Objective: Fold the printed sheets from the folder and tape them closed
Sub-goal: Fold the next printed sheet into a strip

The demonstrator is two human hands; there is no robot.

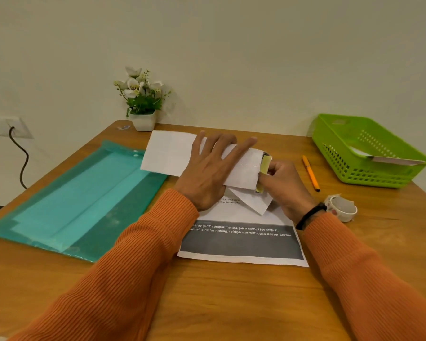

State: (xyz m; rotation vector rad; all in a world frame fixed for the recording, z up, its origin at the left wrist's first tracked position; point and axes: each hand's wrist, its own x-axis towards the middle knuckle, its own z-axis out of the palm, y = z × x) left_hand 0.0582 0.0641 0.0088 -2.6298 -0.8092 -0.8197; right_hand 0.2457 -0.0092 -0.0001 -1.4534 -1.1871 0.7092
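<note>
A folded white sheet [167,153] lies across the middle of the wooden table. My left hand [207,166] presses flat on it with fingers spread. At the sheet's right end, my right hand [280,178] pinches a yellowish strip of tape [265,164] against the folded edge. Under both hands lies a flat printed sheet [241,242] with a dark text band. A teal folder [84,193] with paper inside lies to the left. A roll of patterned tape [342,207] sits by my right wrist.
A green plastic basket [369,151] holding a folded sheet stands at the right rear. An orange pen [310,172] lies between it and my hands. A small potted plant [143,99] stands at the back edge by the wall.
</note>
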